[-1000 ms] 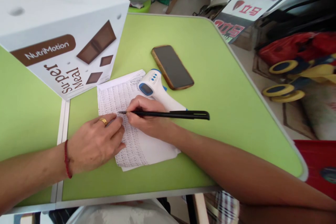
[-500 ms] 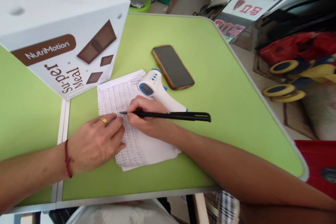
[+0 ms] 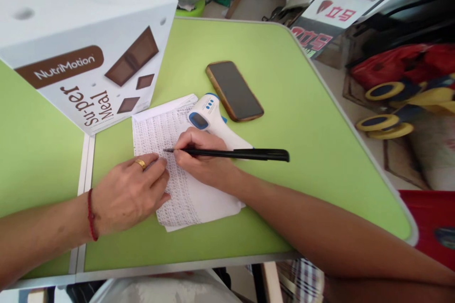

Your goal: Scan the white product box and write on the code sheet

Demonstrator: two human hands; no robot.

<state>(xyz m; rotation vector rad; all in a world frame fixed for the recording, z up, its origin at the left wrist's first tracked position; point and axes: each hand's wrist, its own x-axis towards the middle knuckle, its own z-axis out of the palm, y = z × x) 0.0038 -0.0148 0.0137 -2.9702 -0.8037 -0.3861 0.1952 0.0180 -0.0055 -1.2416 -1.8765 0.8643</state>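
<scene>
My right hand (image 3: 202,154) pinches a black pen (image 3: 245,154), its tip on or just above a paper pad (image 3: 213,199) covered with rows of small handwriting. Palm down, my left hand (image 3: 131,191) lies across the pad's left edge, fingers loosely bent and holding nothing; a gold ring and a red wrist cord show on it. Just beyond my right hand a white and blue infrared thermometer (image 3: 216,120) lies on the pad's upper right part, its lower end partly behind that hand. Further off, a phone (image 3: 234,91) in a brown case lies face up with a dark screen.
A large white NutriMotion box (image 3: 88,52) stands at the back left of the green folding table (image 3: 302,151). A metal seam (image 3: 85,165) runs across the table left of the pad. Past the right edge are a vehicle's rear (image 3: 341,4) and yellow-blue wheeled item (image 3: 387,109).
The pen and my right hand have shifted very slightly up and to the right on the pad. My left hand stays in place.
</scene>
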